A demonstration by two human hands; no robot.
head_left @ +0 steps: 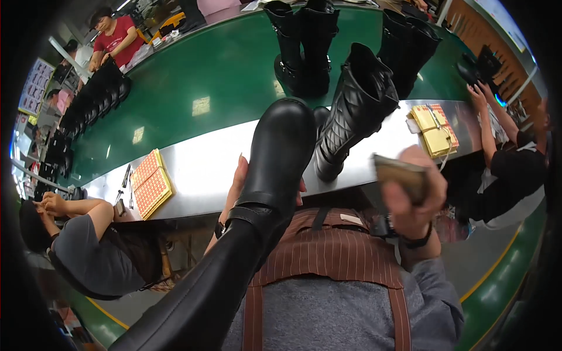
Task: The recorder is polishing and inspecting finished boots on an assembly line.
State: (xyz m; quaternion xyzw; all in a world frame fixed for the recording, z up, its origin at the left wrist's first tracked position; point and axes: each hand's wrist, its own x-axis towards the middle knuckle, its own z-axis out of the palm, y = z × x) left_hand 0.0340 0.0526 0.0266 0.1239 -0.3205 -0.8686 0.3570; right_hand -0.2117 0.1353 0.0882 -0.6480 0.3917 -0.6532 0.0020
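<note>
A tall black leather boot (272,169) with a strap at the ankle lies tilted across my view, toe up and shaft running down to the lower left. My left hand (237,178) is wrapped round the boot's foot from beneath; much of the hand is hidden behind it. To the right, apart from the boot, my right hand (418,202) grips a flat, brownish-green pad (401,175), slightly blurred. Beyond the held boot, a quilted black boot (351,111) stands on the metal ledge (216,140), partly covering another boot behind it.
More black boots (303,47) stand on the green table (222,64), with another pair (407,50) to the right. Bundles of yellow cards (153,184) and of printed slips (436,137) lie on the ledge. Co-workers sit close at left (105,245) and right (509,169).
</note>
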